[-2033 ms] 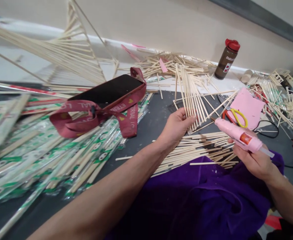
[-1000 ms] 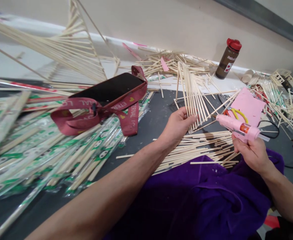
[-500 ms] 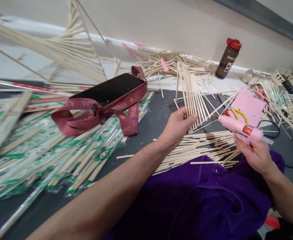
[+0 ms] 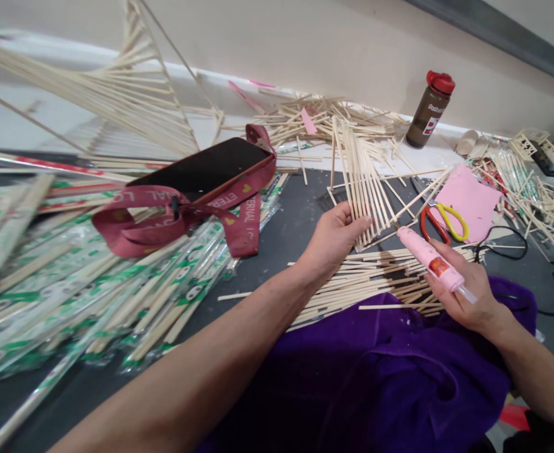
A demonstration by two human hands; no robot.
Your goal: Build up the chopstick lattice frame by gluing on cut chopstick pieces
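My left hand [image 4: 334,240] grips the near edge of a panel of glued wooden sticks [image 4: 362,182] that stands tilted on the dark table. My right hand [image 4: 463,290] is closed round a pink glue gun [image 4: 427,257], whose nozzle points left toward the panel's lower corner. A heap of loose wooden sticks [image 4: 376,277] lies under and between both hands. A purple cloth [image 4: 381,377] covers my lap below them.
A black phone [image 4: 206,167] with a maroon lanyard [image 4: 173,217] rests on wrapped chopstick packets [image 4: 92,283] at left. Scissors [image 4: 440,221] and pink paper [image 4: 468,200] lie right of the panel. A brown bottle [image 4: 430,110] stands by the wall. A large stick frame [image 4: 116,94] rises at back left.
My right hand has turned and lowered the glue gun, bringing its nozzle down and left toward the panel's lower corner. My left hand has kept its hold on the panel.
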